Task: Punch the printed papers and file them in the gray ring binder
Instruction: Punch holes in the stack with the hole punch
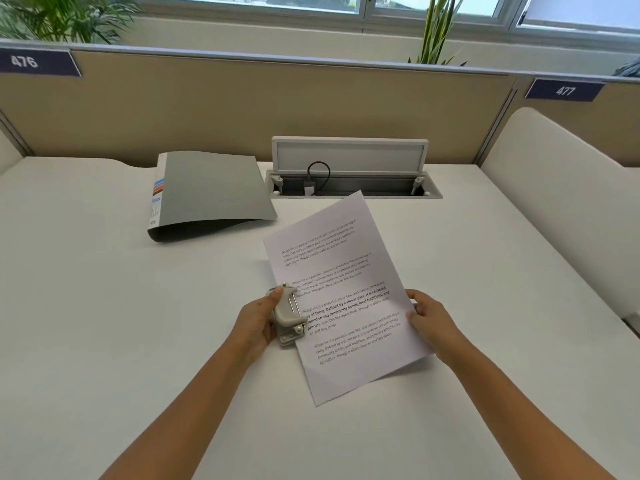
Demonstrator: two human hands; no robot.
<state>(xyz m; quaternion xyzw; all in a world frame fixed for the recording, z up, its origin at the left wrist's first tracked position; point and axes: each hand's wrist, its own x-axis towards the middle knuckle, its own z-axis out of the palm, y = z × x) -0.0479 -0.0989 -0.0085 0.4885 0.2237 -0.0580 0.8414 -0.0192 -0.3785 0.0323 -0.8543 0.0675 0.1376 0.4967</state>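
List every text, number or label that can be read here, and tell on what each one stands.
"476": dark blue sign on the beige partition, left.
"477": dark blue sign on the partition, right.
"Village life is a peaceful, close-knit...": white printed papers, only partly readable.
Spine label of the gray ring binder: too small to read.

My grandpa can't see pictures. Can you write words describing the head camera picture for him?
A left hand grips a small grey metal hole punch on the edge of white printed papers, which a right hand holds. A closed gray ring binder lies behind on the white desk.
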